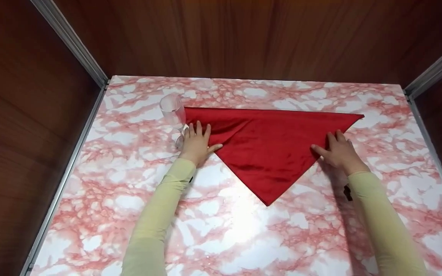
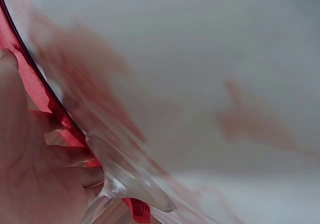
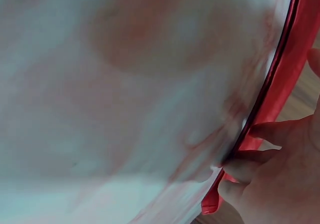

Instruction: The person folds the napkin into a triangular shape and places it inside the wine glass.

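A red satin napkin [image 1: 267, 142], folded into a triangle, lies on the table with its long fold at the back and a point towards me. My left hand [image 1: 196, 147] rests on its left side, fingers straight and spread, thumb over the slanting edge. Close by that hand stands a clear stemmed glass [image 1: 173, 109]; its foot [image 2: 142, 191] shows beside the fingers in the left wrist view. On the right slanting edge lie the fingers of my right hand [image 1: 340, 153], slightly bent, with the thumb apart. In the right wrist view its fingertips touch the napkin's dark border [image 3: 267, 87].
The table [image 1: 213, 237] has a red-and-white marbled top. Dark wooden panels [image 1: 236, 38] rise behind it and at both sides, with metal strips [image 1: 71, 34] along the corners. The glass stands near the napkin's left corner.
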### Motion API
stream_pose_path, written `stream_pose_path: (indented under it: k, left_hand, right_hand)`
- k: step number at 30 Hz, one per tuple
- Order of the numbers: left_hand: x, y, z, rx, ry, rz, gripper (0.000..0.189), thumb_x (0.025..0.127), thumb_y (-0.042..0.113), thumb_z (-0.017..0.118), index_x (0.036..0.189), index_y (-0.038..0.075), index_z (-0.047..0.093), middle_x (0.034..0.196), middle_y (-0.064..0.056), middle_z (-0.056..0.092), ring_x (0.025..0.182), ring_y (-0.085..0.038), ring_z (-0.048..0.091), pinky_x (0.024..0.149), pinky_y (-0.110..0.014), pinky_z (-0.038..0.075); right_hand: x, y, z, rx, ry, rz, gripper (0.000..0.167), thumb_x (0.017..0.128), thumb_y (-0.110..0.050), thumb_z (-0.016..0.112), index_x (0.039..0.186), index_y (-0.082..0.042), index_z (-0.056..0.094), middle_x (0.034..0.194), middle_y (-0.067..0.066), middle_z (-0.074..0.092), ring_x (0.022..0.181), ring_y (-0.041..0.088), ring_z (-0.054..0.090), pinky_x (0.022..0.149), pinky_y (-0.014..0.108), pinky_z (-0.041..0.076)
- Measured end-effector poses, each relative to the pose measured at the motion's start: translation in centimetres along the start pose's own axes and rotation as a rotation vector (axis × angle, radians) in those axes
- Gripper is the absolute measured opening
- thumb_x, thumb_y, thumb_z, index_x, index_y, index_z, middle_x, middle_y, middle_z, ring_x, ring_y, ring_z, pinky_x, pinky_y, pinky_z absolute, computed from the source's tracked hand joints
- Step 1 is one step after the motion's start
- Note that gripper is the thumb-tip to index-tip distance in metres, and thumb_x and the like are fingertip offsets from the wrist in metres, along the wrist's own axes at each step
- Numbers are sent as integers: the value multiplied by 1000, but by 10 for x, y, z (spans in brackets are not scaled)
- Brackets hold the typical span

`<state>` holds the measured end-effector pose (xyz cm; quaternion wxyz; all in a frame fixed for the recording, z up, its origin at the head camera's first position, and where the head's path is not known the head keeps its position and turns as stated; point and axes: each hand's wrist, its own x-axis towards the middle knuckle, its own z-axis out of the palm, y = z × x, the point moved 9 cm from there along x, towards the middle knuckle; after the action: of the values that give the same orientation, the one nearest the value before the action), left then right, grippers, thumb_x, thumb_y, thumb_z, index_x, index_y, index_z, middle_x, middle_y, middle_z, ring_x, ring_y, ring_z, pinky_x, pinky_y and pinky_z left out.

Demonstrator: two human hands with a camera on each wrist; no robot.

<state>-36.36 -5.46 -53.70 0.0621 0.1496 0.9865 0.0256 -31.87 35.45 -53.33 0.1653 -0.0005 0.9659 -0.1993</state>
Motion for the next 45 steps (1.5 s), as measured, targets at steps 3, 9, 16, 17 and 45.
stream_pose_path:
  k: [3,9,16,17,45]
  left_hand:
    - [-1,-2,2,-13,-11,-1,88,90,71,31,153,12,20,153,-27,16,139,-48,12,112,-57,9]
    - [-1,-4,1,-29,-1,9,88,89,71,33,153,12,21,153,-28,16,138,-49,12,112,-57,9]
    - [-1,-4,1,-23,-1,8,88,90,72,30,153,12,19,154,-26,15,139,-48,10,112,-56,8]
    - [-1,-4,1,-18,-2,8,88,90,72,30,153,13,19,154,-26,15,139,-47,11,112,-56,8]
    - [-14,18,-1,58,-22,33,82,92,69,31,154,17,17,154,-26,12,140,-46,8,112,-57,4]
  right_hand:
    - [5,0,0,8,-7,-6,100,91,-67,39,149,8,7,150,37,-6,127,67,0,102,71,10]
    - [11,3,-2,18,-6,-5,99,91,-67,40,149,6,7,151,35,-7,127,67,0,101,72,11]
    - [13,1,-6,2,26,-39,95,93,-59,46,149,8,9,150,36,-4,134,58,2,106,67,2]
    - [13,1,-6,-1,33,-49,94,93,-57,47,148,8,10,150,36,-3,135,56,2,107,65,0]
    - [-10,-24,16,-53,32,-127,93,93,-59,46,151,2,6,152,32,-7,137,52,-6,108,62,-4]
